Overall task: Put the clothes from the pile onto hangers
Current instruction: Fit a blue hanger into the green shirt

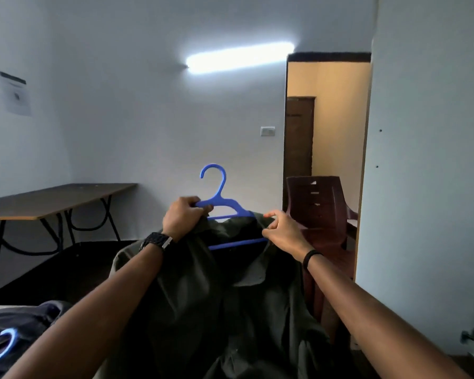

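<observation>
Both arms reach forward and up, held out in the air in front of the person. The left hand [181,214] has its fingers curled tight around the left shoulder of the blue hanger [221,199], and it grips a bit of the dark green shirt [219,305] there too. A dark watch [156,240] sits on that wrist. The right hand [281,232] is near the right end of the hanger. Its thumb and first finger pinch the shirt's collar edge, and the other fingers are bent. A thin black band [310,257] goes around that wrist. The hanger is upright with its hook on top, and the shirt covers part of its right side. The rest of the shirt hangs down between the two arms and hides what is below. At the bottom left corner lies a pile of dark clothes [17,326], with a bright blue ring-shaped thing [3,348] on it; it is too blurry to tell what that is. A brown table [52,199] with black legs stands by the left wall. A dark red plastic chair [319,206] stands just behind the right hand, in an open doorway [337,119]. A long light [240,57] glows on the back wall, above a small white switch [267,131].
</observation>
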